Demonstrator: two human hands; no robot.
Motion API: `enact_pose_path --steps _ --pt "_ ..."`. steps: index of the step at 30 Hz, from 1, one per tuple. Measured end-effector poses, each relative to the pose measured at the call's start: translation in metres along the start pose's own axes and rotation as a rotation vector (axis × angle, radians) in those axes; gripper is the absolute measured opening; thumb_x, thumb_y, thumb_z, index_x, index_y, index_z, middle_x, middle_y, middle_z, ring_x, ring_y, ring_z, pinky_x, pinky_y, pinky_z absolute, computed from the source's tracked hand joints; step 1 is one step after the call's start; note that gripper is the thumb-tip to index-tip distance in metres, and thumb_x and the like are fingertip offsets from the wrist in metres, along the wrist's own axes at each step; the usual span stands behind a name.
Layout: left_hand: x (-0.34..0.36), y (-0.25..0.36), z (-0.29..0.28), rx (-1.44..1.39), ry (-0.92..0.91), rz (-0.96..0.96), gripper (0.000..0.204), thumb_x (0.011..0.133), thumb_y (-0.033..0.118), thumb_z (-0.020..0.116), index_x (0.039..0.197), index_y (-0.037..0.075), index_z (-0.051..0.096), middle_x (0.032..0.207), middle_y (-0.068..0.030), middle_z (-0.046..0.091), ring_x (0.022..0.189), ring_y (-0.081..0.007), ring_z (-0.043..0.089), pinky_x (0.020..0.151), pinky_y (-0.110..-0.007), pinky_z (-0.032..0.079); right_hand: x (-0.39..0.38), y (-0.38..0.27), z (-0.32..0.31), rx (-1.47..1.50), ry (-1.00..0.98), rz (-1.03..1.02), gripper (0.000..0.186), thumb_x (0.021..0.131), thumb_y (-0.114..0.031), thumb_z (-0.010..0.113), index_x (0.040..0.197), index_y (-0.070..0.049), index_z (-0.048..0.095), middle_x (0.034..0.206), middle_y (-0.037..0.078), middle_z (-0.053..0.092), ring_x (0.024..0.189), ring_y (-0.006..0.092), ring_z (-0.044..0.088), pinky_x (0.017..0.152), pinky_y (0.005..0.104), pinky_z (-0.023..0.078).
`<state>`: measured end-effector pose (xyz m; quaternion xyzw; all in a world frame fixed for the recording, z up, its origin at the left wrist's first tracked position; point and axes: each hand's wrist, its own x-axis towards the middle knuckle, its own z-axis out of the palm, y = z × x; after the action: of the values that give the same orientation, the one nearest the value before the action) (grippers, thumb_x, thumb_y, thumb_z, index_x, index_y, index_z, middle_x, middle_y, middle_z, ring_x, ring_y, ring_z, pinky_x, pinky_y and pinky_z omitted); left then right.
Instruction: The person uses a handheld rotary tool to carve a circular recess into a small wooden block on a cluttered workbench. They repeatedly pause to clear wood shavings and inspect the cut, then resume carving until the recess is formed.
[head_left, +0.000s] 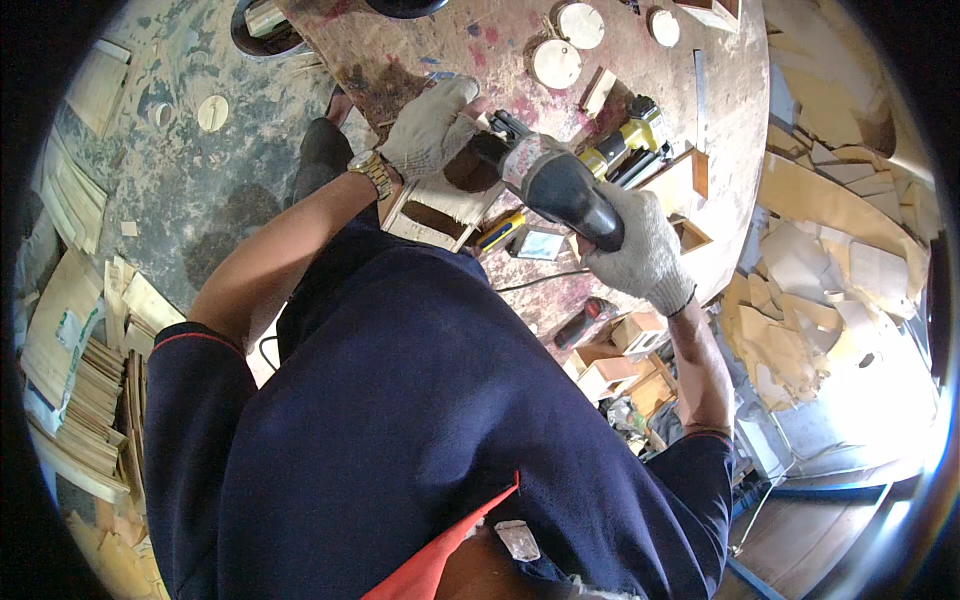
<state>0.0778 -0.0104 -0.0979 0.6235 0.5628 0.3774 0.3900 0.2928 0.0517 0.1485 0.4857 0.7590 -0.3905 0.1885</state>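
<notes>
A woodworking workshop; power tool (pixel 565 185), stacked boards (pixel 92 415).

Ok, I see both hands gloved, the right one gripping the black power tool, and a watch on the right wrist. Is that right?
Not quite: the watch is on the left wrist, as the head view shows. The rest holds: left hand and right hand are gloved, and the right grips the black power tool.

1. Here's the desk (pixel 400 50), brown and paint-stained!
2. Three pale round discs (pixel 556 64) lie toward its far side, a small wood block (pixel 598 92) near one.
3. And there's a yellow-and-black power tool (pixel 640 130), a thin strip (pixel 700 100) off to its right.
</notes>
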Motion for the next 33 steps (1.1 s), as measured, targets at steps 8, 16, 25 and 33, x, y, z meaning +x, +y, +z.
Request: enact_pose_path --steps 8,16,25,33 --pt "0.001 -0.003 0.001 -0.049 -0.046 -0.003 0.05 0.108 0.048 0.043 0.128 0.004 0.055 0.121 -0.0236 0.06 0.115 -0.0458 0.057 0.096 -0.05 0.048 -0.007 0.001 0.01 0.019 0.065 0.051 0.032 0.075 -0.011 0.071 0.106 -0.002 0.068 0.078 0.021 0.068 0.07 0.0365 0.07 0.067 0.0402 0.054" --pt "0.0 -0.003 0.001 0.007 -0.029 0.014 0.051 0.106 0.048 0.046 0.128 0.003 0.056 0.121 -0.023 0.061 0.113 -0.0444 0.059 0.096 -0.051 0.048 -0.002 -0.006 0.009 0.026 0.071 0.063 0.031 0.074 -0.011 0.072 0.103 -0.002 0.068 0.078 0.02 0.068 0.07 0.037 0.07 0.066 0.0401 0.054" --pt "0.003 0.0 0.0 0.001 -0.137 -0.142 0.055 0.109 0.047 0.04 0.133 0.0 0.056 0.133 -0.0248 0.059 0.124 -0.0437 0.056 0.104 -0.047 0.045 0.003 -0.005 0.003 -0.002 0.06 0.026 0.028 0.073 -0.013 0.072 0.099 -0.002 0.067 0.075 0.02 0.067 0.07 0.038 0.07 0.066 0.0416 0.054" --pt "0.003 0.001 0.003 -0.015 0.0 -0.058 0.048 0.107 0.045 0.045 0.12 0.001 0.059 0.113 -0.022 0.062 0.11 -0.0434 0.06 0.093 -0.05 0.049 0.005 -0.005 0.001 -0.006 0.059 -0.015 0.03 0.072 -0.014 0.072 0.099 -0.002 0.066 0.075 0.02 0.068 0.07 0.0383 0.07 0.067 0.0425 0.054"
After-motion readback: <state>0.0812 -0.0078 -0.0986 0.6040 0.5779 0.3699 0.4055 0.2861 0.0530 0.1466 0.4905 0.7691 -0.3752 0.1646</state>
